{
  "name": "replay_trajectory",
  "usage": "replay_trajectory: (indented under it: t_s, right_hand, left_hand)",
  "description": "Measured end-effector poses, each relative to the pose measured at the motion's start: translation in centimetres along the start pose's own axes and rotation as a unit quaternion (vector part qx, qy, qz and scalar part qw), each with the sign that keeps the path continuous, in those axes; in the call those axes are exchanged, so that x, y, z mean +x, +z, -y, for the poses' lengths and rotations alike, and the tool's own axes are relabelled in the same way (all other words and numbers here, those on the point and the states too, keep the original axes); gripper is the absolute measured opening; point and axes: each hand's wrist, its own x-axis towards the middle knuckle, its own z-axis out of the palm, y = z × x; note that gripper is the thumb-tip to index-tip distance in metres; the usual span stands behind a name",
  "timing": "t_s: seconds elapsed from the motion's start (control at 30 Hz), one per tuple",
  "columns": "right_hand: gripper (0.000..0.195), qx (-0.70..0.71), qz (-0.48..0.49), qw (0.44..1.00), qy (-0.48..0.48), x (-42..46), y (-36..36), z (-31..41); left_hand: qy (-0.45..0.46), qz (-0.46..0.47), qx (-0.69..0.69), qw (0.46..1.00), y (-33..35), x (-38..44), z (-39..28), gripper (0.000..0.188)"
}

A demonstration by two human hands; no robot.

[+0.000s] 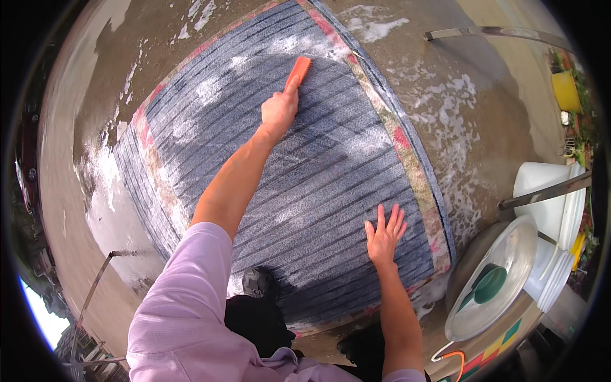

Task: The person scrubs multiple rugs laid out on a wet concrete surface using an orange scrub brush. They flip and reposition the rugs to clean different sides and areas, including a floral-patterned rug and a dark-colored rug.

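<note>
A large blue-grey striped rug [305, 200], edged with a pink and cream floral border [401, 138], is spread on wet ground before me. White suds lie in patches over its pile. My left hand [279, 110] reaches far forward and grips an orange scrubbing brush [300, 71], whose bristle side is against the rug or just above it. On the right part of the rug my right hand [384, 238] is palm down with its fingers spread, holding nothing. My dark shoe [259, 281] stands on the near edge.
At the right stands a metal basin [518, 253] with a green plastic dipper [490, 284] in it. White buckets [539, 184] are beside it, near a metal bar [544, 191]. Suds [451, 119] streak the concrete. A thin metal frame [95, 281] is at lower left, and a yellow pot [566, 90] at far right.
</note>
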Motion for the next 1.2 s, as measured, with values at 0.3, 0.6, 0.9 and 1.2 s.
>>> replay_trajectory:
  t_s: [0.3,0.6,0.9,1.2]
  right_hand:
    - [0.059,-0.016,-0.004,1.0,-0.011,0.8,0.3,1.7]
    - [0.058,-0.061,0.013,0.998,-0.015,0.2,0.5,0.5]
    - [0.058,-0.085,0.044,0.995,-0.013,0.6,0.8,1.3]
    - [0.065,-0.082,0.121,0.989,-0.009,1.6,-2.0,0.6]
  left_hand:
    - [-0.168,-0.076,-0.071,0.98,-0.2,-0.1,1.5,0.042]
    - [-0.243,-0.071,0.035,0.967,-3.7,-13.2,21.9,0.046]
    - [-0.197,-0.035,-0.09,0.976,-1.2,-12.5,7.6,0.051]
    - [-0.348,-0.064,-0.012,0.935,-8.0,-20.4,32.4,0.043]
